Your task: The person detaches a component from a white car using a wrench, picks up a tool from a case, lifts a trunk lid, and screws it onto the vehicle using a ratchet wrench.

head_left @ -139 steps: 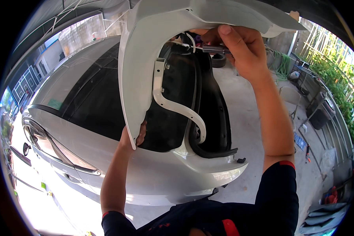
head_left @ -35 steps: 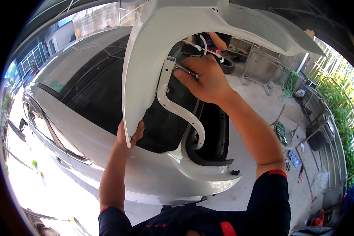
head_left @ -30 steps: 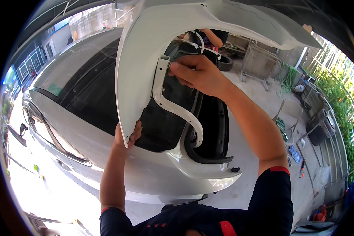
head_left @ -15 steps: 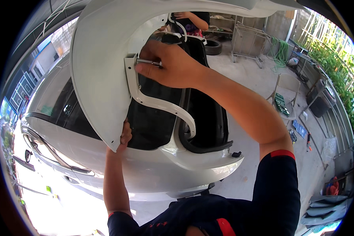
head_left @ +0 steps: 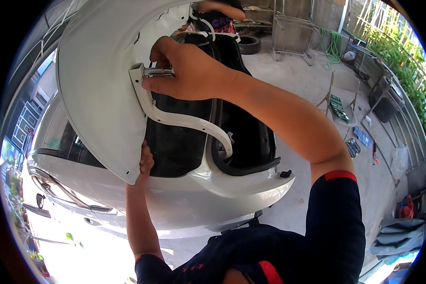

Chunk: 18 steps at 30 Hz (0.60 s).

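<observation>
A raised white trunk lid [head_left: 97, 94] of a white car [head_left: 184, 199] fills the upper left. A curved white hinge arm [head_left: 184, 120] runs from the lid down into the dark trunk opening [head_left: 232, 128]. My right hand [head_left: 191, 71] grips a shiny metal socket tool [head_left: 157, 72] pressed against the top end of the hinge arm. My left hand [head_left: 146, 161] presses up against the lower edge of the lid, its fingers partly hidden behind the panel.
Another person in a dark shirt [head_left: 217, 16] stands at the far side of the trunk. A tyre [head_left: 249, 45], a metal frame [head_left: 293, 31], a green hose [head_left: 333, 45], tool trays [head_left: 338, 106] and a dark bin [head_left: 386, 104] stand on the concrete floor at right.
The lid has tilted further toward me and to the left. My right hand has come down from the lid's top edge to the hinge arm's upper end with the tool.
</observation>
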Available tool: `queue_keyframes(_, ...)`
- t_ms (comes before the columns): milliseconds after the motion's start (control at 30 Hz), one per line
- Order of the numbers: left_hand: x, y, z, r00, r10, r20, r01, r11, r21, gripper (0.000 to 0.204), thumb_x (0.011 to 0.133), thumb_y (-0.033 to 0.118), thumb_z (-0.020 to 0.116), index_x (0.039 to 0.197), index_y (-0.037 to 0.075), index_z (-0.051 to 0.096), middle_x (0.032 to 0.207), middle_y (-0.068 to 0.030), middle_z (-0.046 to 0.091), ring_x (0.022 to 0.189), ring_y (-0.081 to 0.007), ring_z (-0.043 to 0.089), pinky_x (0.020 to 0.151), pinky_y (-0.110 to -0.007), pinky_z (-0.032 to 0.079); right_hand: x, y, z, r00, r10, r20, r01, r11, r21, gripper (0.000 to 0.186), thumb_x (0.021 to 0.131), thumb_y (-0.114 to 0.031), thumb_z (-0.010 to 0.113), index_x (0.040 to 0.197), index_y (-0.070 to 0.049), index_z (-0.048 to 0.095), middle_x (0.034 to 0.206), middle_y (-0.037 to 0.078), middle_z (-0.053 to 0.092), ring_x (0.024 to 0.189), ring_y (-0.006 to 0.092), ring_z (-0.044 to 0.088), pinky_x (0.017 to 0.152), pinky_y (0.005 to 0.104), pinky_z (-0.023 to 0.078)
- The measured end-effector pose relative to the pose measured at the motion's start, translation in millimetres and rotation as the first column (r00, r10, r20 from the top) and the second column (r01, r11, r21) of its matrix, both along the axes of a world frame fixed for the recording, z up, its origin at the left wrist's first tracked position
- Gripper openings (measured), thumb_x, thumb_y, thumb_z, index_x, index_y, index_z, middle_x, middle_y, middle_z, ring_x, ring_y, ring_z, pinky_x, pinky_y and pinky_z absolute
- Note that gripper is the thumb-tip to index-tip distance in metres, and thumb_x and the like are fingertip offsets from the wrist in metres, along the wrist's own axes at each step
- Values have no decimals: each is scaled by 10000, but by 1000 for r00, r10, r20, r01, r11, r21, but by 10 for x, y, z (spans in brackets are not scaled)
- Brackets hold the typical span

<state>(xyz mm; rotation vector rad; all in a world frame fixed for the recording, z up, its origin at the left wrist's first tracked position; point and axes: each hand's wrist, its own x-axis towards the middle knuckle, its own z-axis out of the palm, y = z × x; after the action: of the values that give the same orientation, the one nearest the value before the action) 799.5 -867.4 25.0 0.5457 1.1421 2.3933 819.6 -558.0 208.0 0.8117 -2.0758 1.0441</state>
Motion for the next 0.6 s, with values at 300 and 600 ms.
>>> queue_keyframes(300, -1, -1, 39, 998, -38, -48, 38, 999, -5, 427, 1021, 410, 572, 1163, 7, 577, 628, 8, 466, 442, -99, 414, 404, -232, 286, 86, -20, 158, 928, 29, 370, -30, 1000, -5, 348, 957, -333, 686, 884, 7, 671, 820, 163, 699, 762, 311, 698, 687, 421, 537)
queue_keyframes(600, 33, 43, 70, 999, -38, -32, 37, 999, -15, 425, 991, 409, 634, 1157, 19, 595, 639, 27, 479, 434, -76, 401, 418, -227, 253, 72, 36, 62, 989, -8, -148, 29, 990, 135, 357, 991, -329, 661, 895, 14, 679, 780, 151, 691, 727, 291, 670, 692, 389, 533)
